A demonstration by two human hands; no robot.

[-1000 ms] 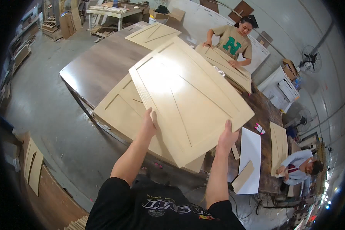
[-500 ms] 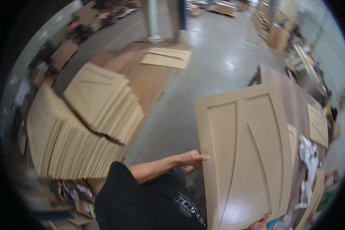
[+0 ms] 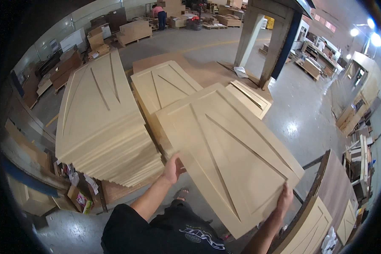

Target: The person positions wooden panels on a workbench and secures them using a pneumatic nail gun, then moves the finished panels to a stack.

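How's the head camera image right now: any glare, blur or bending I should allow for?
Head view: sharp on the held panel and both hands, left hand, right hand; glare patch on the grey floor; ceiling lamps blown out; straight edges bow near the dark rim.

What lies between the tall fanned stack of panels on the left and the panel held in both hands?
In the head view, a shorter stack of grooved panels lies between the tall stack and the held panel.

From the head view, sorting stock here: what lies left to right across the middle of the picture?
Tall stack of beige panels → shorter panel stack → grooved panel held by left hand and right hand → wooden workbench.
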